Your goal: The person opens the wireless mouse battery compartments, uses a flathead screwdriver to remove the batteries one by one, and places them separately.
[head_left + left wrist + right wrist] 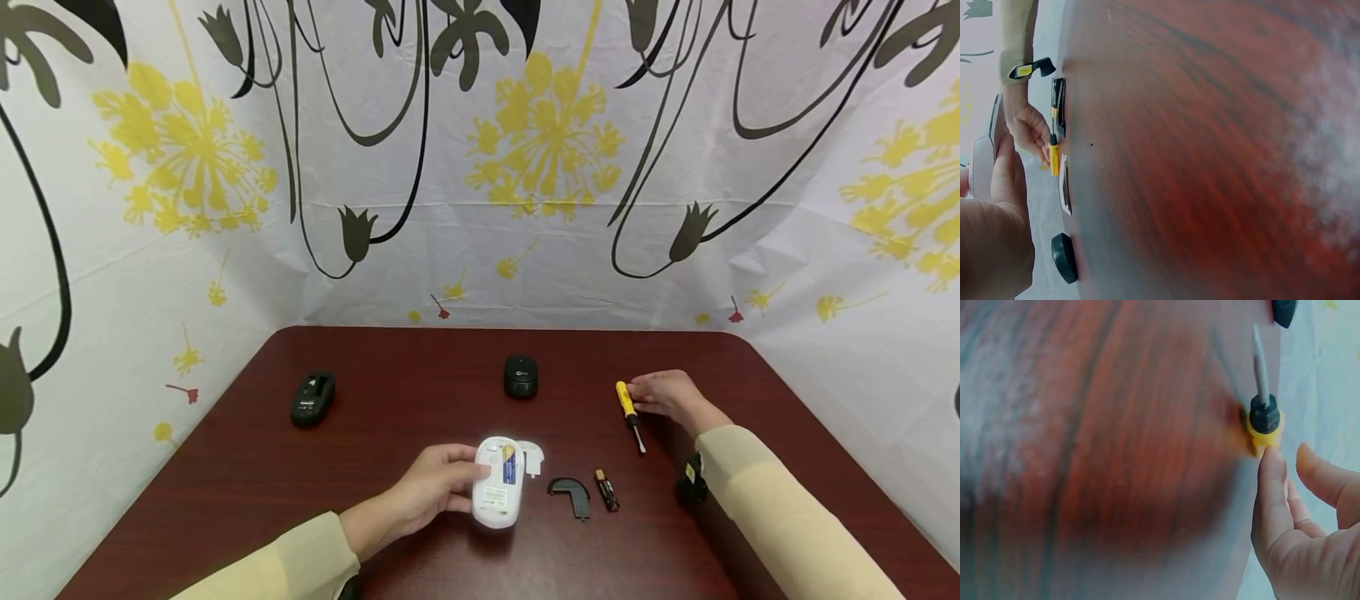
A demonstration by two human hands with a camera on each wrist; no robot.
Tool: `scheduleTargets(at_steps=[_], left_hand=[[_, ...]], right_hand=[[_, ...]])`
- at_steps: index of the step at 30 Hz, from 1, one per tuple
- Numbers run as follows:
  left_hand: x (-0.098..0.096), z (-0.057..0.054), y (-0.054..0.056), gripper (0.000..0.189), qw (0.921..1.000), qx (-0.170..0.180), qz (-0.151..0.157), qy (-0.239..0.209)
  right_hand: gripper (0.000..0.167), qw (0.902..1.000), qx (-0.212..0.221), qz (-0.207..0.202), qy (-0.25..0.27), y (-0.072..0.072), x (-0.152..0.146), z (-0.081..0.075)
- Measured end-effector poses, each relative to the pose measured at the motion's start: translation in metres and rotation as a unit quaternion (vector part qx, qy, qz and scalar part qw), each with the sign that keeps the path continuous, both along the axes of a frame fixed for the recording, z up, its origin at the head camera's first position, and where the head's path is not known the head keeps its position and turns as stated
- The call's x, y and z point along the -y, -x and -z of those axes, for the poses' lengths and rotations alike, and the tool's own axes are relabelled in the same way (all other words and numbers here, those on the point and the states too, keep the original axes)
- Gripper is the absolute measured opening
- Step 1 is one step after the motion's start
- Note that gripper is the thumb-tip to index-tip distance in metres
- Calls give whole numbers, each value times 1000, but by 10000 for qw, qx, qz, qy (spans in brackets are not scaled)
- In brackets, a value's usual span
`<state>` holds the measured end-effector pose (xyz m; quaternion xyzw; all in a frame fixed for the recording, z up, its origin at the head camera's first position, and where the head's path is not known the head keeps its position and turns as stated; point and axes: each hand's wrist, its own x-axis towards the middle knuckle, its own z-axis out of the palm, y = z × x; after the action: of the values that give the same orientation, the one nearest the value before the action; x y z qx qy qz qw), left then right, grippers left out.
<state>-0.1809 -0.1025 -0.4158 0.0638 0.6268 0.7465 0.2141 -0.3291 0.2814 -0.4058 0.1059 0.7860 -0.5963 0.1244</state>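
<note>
My left hand [431, 492] grips a white computer mouse [497, 500], its underside turned up. A blue and gold battery [509, 464] sits in the mouse's bay, and my thumb lies over the near edge. Partly behind the mouse, a white battery cover [533, 457] rests on the table. Over at the right, my right hand [670, 393] is beside the yellow handle of a screwdriver [627, 404] lying on the table. In the right wrist view the index fingertip is right at the screwdriver's handle [1266, 439], while the thumb stands apart from it.
A black curved cover [573, 493] and a loose battery [606, 490] lie right of the white mouse. Farther back is a black mouse [521, 376]; another black mouse [312, 399] lies underside up at the left. Patterned cloth [480, 283] hangs behind the brown table [405, 367].
</note>
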Motion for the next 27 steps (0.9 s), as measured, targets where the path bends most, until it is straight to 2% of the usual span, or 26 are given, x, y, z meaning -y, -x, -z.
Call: scheduleTargets(at_steps=[9, 16, 20, 27], left_hand=[[0, 0, 0, 37, 10000, 1, -10, -10], [0, 0, 0, 37, 10000, -1, 8, -30], [-1, 0, 0, 37, 10000, 6, 9, -32], [-2, 0, 0, 37, 10000, 16, 17, -28]], right_hand=[[44, 9999, -83, -64, 82, -6, 4, -15], [54, 9973, -285, -546, 391, -14, 15, -23], [57, 9944, -451, -899, 335, -21, 25, -27], [52, 9868, -708, -1413, 348, -35, 48, -35]])
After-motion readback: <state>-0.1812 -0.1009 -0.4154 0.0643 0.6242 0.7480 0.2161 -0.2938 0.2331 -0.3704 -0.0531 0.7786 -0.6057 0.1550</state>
